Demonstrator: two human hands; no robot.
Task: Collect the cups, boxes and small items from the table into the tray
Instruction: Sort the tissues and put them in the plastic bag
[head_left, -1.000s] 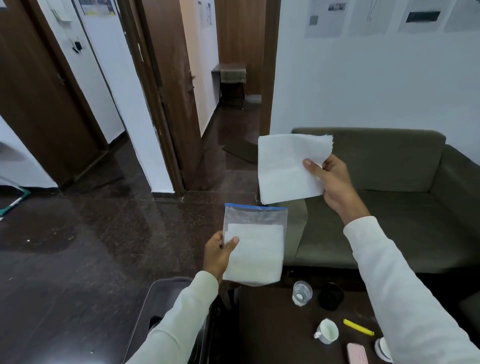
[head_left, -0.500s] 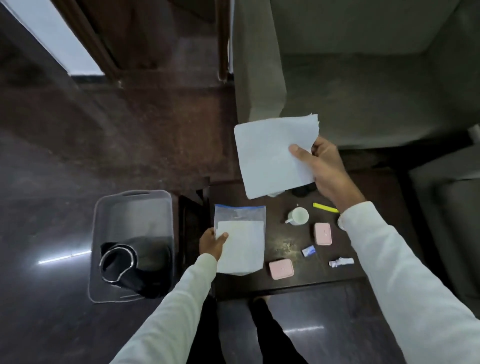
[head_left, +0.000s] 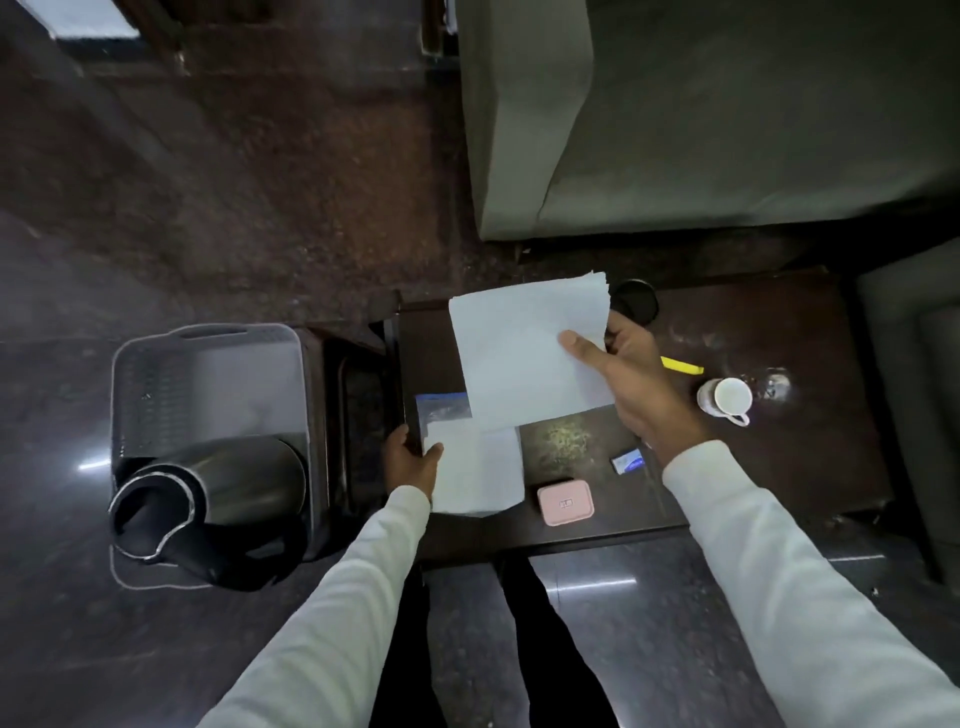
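Observation:
My left hand (head_left: 411, 460) grips a clear zip bag (head_left: 470, 457) with a blue strip and white tissue inside, over the left end of the dark table (head_left: 810, 467). My right hand (head_left: 636, 376) pinches a white paper napkin (head_left: 524, 353) above the bag. On the table lie a pink box (head_left: 565, 502), a small blue and white packet (head_left: 627, 461), a yellow marker (head_left: 683, 365), a white cup (head_left: 724, 397) and a black round cup (head_left: 635, 301). The grey tray (head_left: 156, 384) stands on the floor to the left, holding a black kettle (head_left: 208, 488).
A grey-green sofa (head_left: 727, 119) stands behind the table, and another seat (head_left: 914, 389) is at the right. A dark side stand (head_left: 358, 415) sits between the tray and the table. My legs are under the table's near edge.
The view has tilted down from the room to the table. Both hands have come lower, with the napkin now just over the bag. The cup and boxes show further right.

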